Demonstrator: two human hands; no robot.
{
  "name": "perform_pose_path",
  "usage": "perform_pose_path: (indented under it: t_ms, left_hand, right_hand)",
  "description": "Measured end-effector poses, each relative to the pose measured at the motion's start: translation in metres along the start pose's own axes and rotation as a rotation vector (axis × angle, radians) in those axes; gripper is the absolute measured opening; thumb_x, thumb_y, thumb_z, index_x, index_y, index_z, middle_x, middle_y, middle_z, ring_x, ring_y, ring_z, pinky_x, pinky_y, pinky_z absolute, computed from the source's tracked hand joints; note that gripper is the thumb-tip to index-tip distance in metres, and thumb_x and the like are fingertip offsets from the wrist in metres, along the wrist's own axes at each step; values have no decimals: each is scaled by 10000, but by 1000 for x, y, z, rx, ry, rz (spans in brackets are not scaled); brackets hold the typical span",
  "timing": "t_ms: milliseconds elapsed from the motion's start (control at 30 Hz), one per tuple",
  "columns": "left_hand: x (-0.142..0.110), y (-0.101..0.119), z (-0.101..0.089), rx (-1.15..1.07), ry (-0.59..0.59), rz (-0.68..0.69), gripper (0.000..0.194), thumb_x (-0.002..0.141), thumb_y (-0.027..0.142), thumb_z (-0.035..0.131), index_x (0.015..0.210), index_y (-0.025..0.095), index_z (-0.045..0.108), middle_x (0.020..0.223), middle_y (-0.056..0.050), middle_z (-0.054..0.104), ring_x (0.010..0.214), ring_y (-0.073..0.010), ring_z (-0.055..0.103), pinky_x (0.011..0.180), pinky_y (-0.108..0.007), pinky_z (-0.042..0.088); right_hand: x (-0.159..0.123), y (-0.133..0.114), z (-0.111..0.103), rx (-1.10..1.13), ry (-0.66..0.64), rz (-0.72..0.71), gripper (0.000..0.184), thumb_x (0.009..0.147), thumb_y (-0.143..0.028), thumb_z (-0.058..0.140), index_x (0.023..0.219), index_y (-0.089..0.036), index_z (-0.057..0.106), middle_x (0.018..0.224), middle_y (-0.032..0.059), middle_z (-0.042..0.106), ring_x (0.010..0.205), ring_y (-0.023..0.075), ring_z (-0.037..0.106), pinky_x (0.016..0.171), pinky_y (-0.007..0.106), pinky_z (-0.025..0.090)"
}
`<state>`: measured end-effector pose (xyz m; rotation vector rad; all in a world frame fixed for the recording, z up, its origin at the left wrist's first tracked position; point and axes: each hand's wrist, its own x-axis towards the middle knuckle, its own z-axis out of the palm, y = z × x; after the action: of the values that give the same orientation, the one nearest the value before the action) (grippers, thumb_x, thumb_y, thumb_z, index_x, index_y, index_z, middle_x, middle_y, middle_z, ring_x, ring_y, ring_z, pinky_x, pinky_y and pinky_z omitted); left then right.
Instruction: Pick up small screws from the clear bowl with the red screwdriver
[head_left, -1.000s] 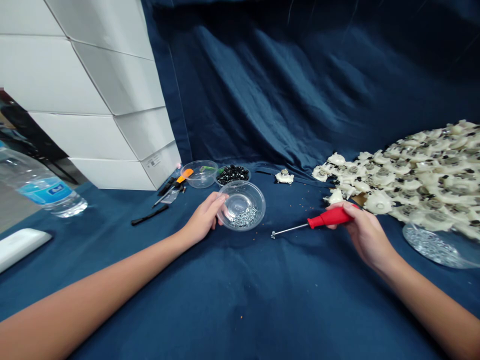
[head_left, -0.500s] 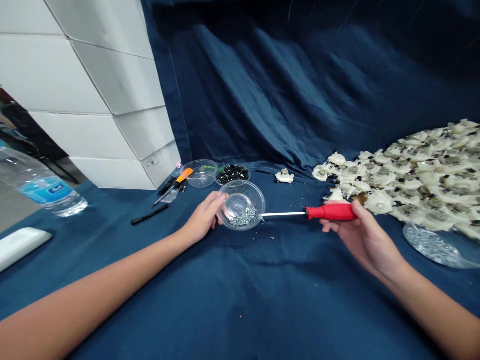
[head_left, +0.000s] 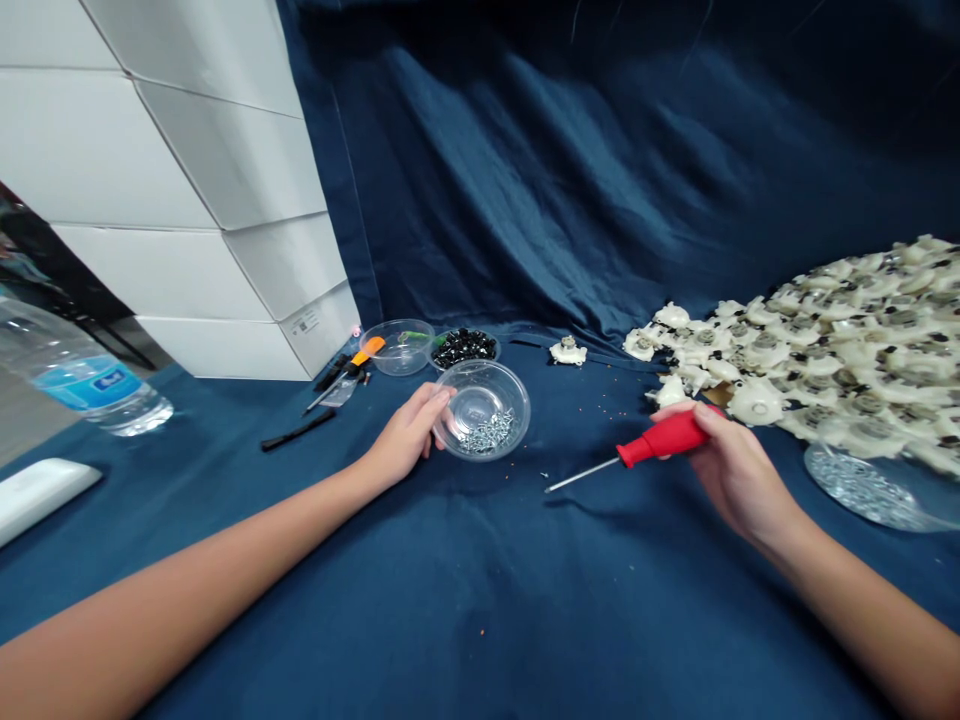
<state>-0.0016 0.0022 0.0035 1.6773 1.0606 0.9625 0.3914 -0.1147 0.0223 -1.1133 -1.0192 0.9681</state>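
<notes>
My left hand (head_left: 409,432) grips the left rim of a clear plastic bowl (head_left: 457,385), tilted toward me. Small silver screws (head_left: 489,433) lie gathered in its lower right part. In my right hand (head_left: 731,455) is a red-handled screwdriver (head_left: 664,436), its thin shaft pointing left and down. The tip hangs close to the blue cloth, near one loose screw (head_left: 544,475). Bowl and screwdriver are apart.
Cream plastic parts (head_left: 825,350) form a large heap at the right, beside another clear dish (head_left: 862,490) of screws. Behind my bowl stands a dish of small black pieces (head_left: 465,348). White boxes (head_left: 247,270) and a water bottle (head_left: 97,385) stand left.
The screwdriver's tip has left the bowl's right edge and swung down toward the cloth, so the shaft now slants. My left hand and the bowl stay nearly still.
</notes>
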Motion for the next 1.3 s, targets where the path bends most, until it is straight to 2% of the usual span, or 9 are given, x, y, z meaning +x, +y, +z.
perform_pose_path:
  t_ms: [167,433,667,800,933,1067,1200,1300]
  left_hand:
    - [0,0,0,2,-9,-4,493,1081,642,487,1264,201,611,910,-35,710,616,-142,632,433,-211,438]
    - [0,-1,0,12,-23,4,512,1066,663,502,1274,207,607,894,-31,688,629,-145,632,438,-215,445]
    - [0,-2,-1,16,-31,4,542,1063,682,503,1295,204,606,875,-30,687,632,-148,633,443,-216,442]
    - [1,-3,-1,13,-32,1,533,1065,675,508,1300,208,606,890,-31,690,630,-144,633,444,-215,440]
    - [2,-5,-1,10,-39,3,524,1065,668,510,1301,209,600,908,-33,696,618,-138,627,439,-212,431]
    - [1,-4,-1,20,-43,3,520,1070,661,502,1307,207,600,900,-30,695,629,-143,629,444,-209,433]
    - [1,-4,-2,26,-51,3,524,1074,660,495,1317,205,593,912,-32,702,644,-148,639,445,-208,437]
    - [1,-5,-2,22,-48,3,529,1071,663,501,1317,205,594,915,-31,703,636,-143,637,442,-207,432]
  right_hand:
    - [5,8,-2,-12,16,34,373,993,-566,724,963,-224,871,843,62,754,703,236,606,666,357,533]
    - [7,11,-2,16,27,59,394,992,-572,734,1029,-206,875,842,72,783,701,226,655,651,333,582]
    - [3,3,2,151,-37,121,438,1041,-552,655,1095,-182,883,912,131,848,851,264,758,704,324,642]
    - [0,1,4,200,-76,123,448,1054,-552,649,1179,-184,872,1068,141,858,953,285,769,716,336,652]
    - [-3,2,6,92,-140,102,442,1049,-540,698,1291,-197,836,1222,133,833,1051,296,754,762,344,654]
    - [-5,0,7,33,-115,54,427,1024,-548,740,1277,-218,839,1259,113,820,1026,276,748,787,338,649]
    - [-2,1,4,-15,-91,14,412,1010,-560,749,1237,-229,840,1222,105,826,1014,291,755,753,355,638]
    - [0,6,2,-181,-128,-42,420,1037,-594,695,1191,-227,829,1097,98,841,919,286,755,766,385,620]
